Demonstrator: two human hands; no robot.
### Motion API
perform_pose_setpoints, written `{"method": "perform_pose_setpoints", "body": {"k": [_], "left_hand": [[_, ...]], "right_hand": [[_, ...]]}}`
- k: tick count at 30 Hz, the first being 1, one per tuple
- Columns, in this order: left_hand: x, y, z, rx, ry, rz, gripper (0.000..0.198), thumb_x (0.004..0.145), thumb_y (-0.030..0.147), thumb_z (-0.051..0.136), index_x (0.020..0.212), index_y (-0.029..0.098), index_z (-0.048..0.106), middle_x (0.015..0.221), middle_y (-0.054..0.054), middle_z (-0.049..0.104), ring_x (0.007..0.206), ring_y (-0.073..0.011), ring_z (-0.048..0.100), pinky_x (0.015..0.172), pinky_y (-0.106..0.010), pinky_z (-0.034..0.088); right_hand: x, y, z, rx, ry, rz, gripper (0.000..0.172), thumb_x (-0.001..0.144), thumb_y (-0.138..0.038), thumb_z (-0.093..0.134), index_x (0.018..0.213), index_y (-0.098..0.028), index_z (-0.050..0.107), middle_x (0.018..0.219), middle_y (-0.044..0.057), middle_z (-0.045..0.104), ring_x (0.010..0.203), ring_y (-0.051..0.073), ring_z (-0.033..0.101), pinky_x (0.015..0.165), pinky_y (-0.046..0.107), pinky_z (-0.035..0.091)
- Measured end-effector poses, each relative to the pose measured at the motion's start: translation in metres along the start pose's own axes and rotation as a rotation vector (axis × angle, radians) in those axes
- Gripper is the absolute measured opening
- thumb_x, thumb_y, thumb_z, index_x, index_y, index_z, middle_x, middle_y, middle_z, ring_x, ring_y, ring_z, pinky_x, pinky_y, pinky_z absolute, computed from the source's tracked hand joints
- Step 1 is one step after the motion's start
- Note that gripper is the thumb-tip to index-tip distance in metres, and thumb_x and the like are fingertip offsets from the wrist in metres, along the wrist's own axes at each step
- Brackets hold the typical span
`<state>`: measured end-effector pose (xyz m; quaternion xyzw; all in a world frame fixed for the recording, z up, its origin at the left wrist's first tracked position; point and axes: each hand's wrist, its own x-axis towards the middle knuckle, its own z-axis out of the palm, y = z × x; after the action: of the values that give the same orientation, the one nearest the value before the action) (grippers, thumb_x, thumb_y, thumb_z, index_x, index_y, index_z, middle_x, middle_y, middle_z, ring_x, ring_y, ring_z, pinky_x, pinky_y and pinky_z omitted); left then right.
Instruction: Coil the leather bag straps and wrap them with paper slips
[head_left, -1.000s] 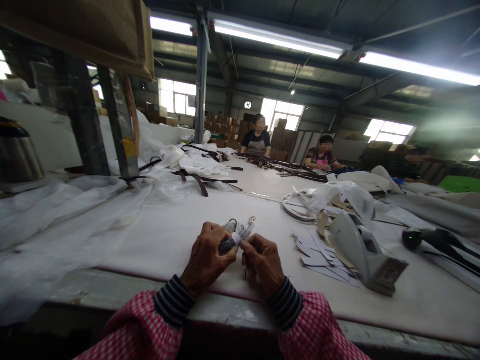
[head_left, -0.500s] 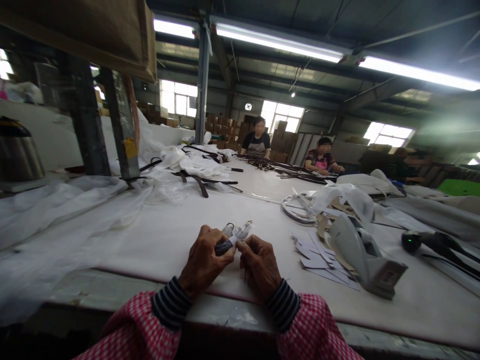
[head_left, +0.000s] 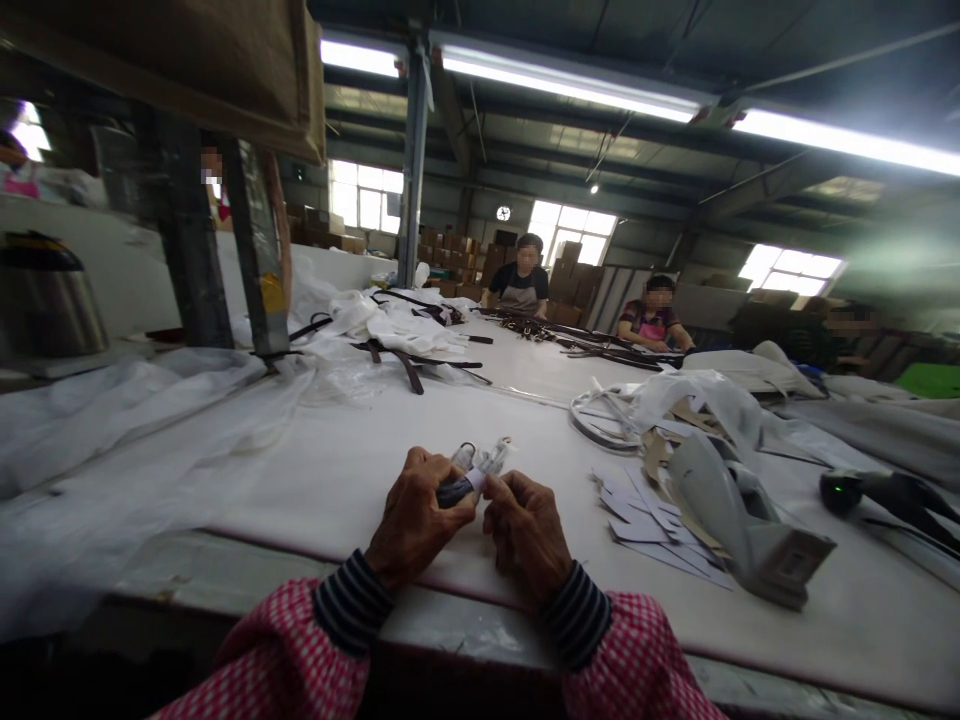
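A folded grey strap bundle (head_left: 453, 493) is gripped in my left hand (head_left: 417, 515), its thumb and fingers closed round it near the table's front edge. A white paper band (head_left: 475, 479) goes around the bundle. Clear plastic wrapping (head_left: 495, 456) covers the ends that stick out beyond the band, and a small ring-like end shows there. My right hand (head_left: 529, 530) is closed, with thumb and forefinger pinched at the band's right edge. Its other fingers curl under and are partly hidden.
White paper slips (head_left: 656, 525) lie to the right, beside a grey-white scanner stand (head_left: 750, 520). A black handheld device (head_left: 877, 492) is farther right. Dark straps (head_left: 409, 362) and plastic sheeting (head_left: 150, 400) lie on the left. Two people (head_left: 523, 285) work across the white table (head_left: 330, 465).
The whole view has shifted slightly, so things appear a little farther right. My hands keep hold of the bundle, and the right fingertips have moved slightly along the paper band.
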<state>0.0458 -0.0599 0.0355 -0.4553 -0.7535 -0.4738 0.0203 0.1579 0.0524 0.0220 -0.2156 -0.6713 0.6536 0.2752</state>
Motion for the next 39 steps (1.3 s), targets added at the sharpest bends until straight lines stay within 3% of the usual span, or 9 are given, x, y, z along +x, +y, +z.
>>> {"method": "perform_pose_setpoints", "body": {"k": [8, 12, 20, 27, 31, 39], "left_hand": [[0.003, -0.001, 0.002, 0.081, 0.061, 0.218, 0.004, 0.079, 0.017, 0.066, 0.083, 0.02, 0.065, 0.084, -0.005, 0.063, 0.094, -0.0258, 0.052, 0.08, -0.038, 0.048], [0.003, -0.001, 0.002, 0.083, 0.064, 0.249, 0.006, 0.08, 0.017, 0.066, 0.085, 0.021, 0.066, 0.086, -0.004, 0.065, 0.094, -0.0247, 0.051, 0.082, -0.037, 0.048], [0.003, 0.004, 0.0, 0.05, 0.04, 0.19, 0.003, 0.081, 0.019, 0.066, 0.082, 0.022, 0.066, 0.086, -0.004, 0.065, 0.095, -0.0234, 0.053, 0.084, -0.034, 0.046], [0.006, 0.002, -0.001, -0.077, -0.02, -0.046, 0.011, 0.08, 0.031, 0.067, 0.084, 0.021, 0.069, 0.09, -0.003, 0.059, 0.089, -0.0215, 0.058, 0.082, -0.034, 0.048], [0.006, 0.002, -0.002, -0.074, -0.038, -0.072, 0.012, 0.077, 0.031, 0.067, 0.081, 0.02, 0.07, 0.087, -0.003, 0.058, 0.088, -0.022, 0.059, 0.082, -0.034, 0.047], [0.004, 0.003, -0.003, -0.079, -0.032, -0.081, 0.016, 0.077, 0.035, 0.066, 0.081, 0.021, 0.07, 0.086, -0.002, 0.059, 0.086, -0.0215, 0.06, 0.08, -0.033, 0.048]], "right_hand": [[0.003, 0.0, -0.006, 0.1, -0.038, 0.08, 0.057, 0.08, -0.068, 0.063, 0.087, -0.012, 0.064, 0.058, 0.002, 0.066, 0.03, 0.007, 0.046, 0.027, 0.016, 0.03], [0.002, -0.003, -0.007, 0.194, -0.066, 0.119, 0.059, 0.075, -0.069, 0.067, 0.089, -0.012, 0.065, 0.057, 0.001, 0.065, 0.031, 0.006, 0.046, 0.029, 0.014, 0.029], [0.0, -0.006, -0.008, 0.21, -0.109, 0.105, 0.053, 0.079, -0.063, 0.067, 0.098, -0.014, 0.06, 0.059, 0.0, 0.066, 0.034, 0.008, 0.049, 0.029, 0.014, 0.029], [-0.001, -0.008, -0.006, 0.18, -0.088, 0.101, 0.051, 0.079, -0.063, 0.066, 0.085, -0.013, 0.064, 0.053, -0.001, 0.062, 0.031, 0.006, 0.044, 0.031, 0.014, 0.025], [-0.002, -0.008, -0.006, 0.123, -0.088, 0.06, 0.04, 0.076, -0.052, 0.075, 0.08, -0.014, 0.062, 0.052, -0.002, 0.061, 0.033, 0.004, 0.042, 0.032, 0.014, 0.026], [-0.004, -0.007, -0.007, 0.138, -0.076, 0.067, 0.036, 0.077, -0.048, 0.073, 0.078, -0.015, 0.062, 0.051, -0.003, 0.061, 0.033, 0.004, 0.042, 0.032, 0.014, 0.025]]}}
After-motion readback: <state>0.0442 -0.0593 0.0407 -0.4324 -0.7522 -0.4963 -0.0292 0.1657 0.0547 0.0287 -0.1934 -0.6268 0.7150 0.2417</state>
